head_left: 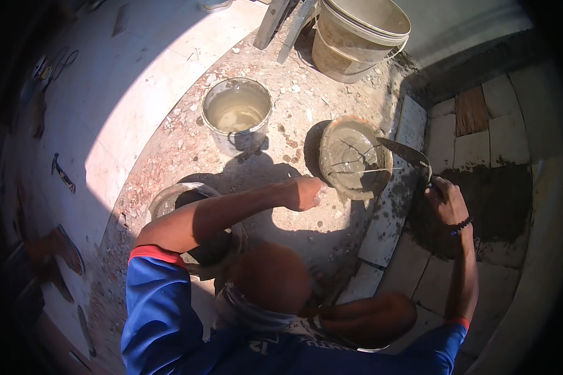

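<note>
My right hand (445,199), with a beaded bracelet at its wrist, is closed round the handle of a trowel (406,152). The blade points left, its tip over the right rim of a round basin (325,147). Grey, wet mix (358,153) lies in that basin. Across it runs a thin pale stick or line (370,170). My left hand (303,193) is closed just off the basin's near left side. Something small and whitish shows at its fingertips, too small to name. Below my left forearm stands another basin (162,199), partly hidden by the arm.
A bucket of murky water (222,139) stands beyond my left hand. Farther back are a large bucket (344,59) and boards (270,25). Pale tiles (505,140) and dark wet mortar (497,197) lie right. A hammer (62,173) rests on the left floor.
</note>
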{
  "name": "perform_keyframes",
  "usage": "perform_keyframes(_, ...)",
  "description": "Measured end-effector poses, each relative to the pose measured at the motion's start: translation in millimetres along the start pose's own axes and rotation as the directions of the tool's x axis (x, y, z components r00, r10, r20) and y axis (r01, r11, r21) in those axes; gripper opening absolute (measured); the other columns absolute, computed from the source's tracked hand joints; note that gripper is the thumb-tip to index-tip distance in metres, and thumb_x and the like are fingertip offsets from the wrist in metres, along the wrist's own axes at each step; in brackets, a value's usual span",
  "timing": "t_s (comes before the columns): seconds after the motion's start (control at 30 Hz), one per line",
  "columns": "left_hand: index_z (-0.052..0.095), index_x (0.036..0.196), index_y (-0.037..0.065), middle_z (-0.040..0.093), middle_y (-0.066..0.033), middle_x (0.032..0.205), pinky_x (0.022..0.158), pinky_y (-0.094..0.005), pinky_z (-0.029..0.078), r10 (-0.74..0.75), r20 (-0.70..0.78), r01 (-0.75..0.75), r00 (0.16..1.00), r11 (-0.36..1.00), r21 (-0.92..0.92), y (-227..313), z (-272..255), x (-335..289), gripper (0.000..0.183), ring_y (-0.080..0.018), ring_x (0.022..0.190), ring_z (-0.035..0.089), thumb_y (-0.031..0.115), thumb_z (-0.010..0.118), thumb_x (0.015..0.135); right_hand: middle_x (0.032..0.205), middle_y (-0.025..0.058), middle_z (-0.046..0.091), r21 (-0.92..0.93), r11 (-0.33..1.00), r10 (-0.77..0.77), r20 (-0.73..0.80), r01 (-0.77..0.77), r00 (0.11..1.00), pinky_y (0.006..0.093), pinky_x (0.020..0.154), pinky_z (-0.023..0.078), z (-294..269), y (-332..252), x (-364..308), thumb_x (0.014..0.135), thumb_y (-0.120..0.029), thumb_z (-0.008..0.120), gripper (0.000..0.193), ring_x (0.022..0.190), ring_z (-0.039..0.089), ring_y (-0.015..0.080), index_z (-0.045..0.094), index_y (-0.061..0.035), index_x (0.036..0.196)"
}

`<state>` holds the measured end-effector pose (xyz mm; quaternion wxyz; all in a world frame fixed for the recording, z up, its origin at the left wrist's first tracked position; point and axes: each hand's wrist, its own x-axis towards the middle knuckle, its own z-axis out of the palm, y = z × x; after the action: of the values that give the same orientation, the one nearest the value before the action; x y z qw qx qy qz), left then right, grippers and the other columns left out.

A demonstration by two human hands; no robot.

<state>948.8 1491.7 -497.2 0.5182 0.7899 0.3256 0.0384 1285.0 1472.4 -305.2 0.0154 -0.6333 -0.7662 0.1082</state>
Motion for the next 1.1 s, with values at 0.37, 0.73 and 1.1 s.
perform_keyframes(0.37,0.052,0.128,-0.003,0.061,-0.0233,0.115,0.095,-0.0440,0.044,-0.080,0.074,0.084,0.994,0.995,-0.049,-2,27,-53,0.048,-0.0365,0.111,0.057,0.024,0.059,0.089,0.085,0.0162,0.070,0.038,0.985,-0.163,0.510,0.166,0.844,0.0393,0.072,0.050,100,-31,230,0.079,-0.030,0.069,0.032,0.078,0.066,0.0274,0.071,-0.0064,0.101)
perform_keyframes(0.73,0.056,0.124,-0.004,0.067,-0.0222,0.098,0.084,-0.0407,0.048,-0.013,-0.088,-0.008,0.996,0.973,-0.229,-27,33,-36,0.047,-0.0337,0.092,0.065,0.025,0.061,0.088,0.095,0.0092,0.069,-0.175,0.869,-0.191,0.745,0.463,0.640,0.0424,0.080,0.050,66,-35,209,0.078,-0.025,0.069,0.026,0.095,0.064,0.0319,0.069,-0.0116,0.100)
perform_keyframes(1.1,0.032,0.144,-0.001,0.064,-0.0183,0.103,0.068,-0.0371,0.054,-0.562,-0.488,0.269,0.668,0.794,-0.545,-39,27,97,0.066,-0.0257,0.075,0.066,0.014,0.063,0.087,0.077,0.0196,0.067,-0.519,0.852,0.003,0.138,0.070,0.990,0.0444,0.071,0.054,102,30,159,0.080,-0.018,0.057,0.018,0.077,0.068,0.0350,0.069,-0.0043,0.079)
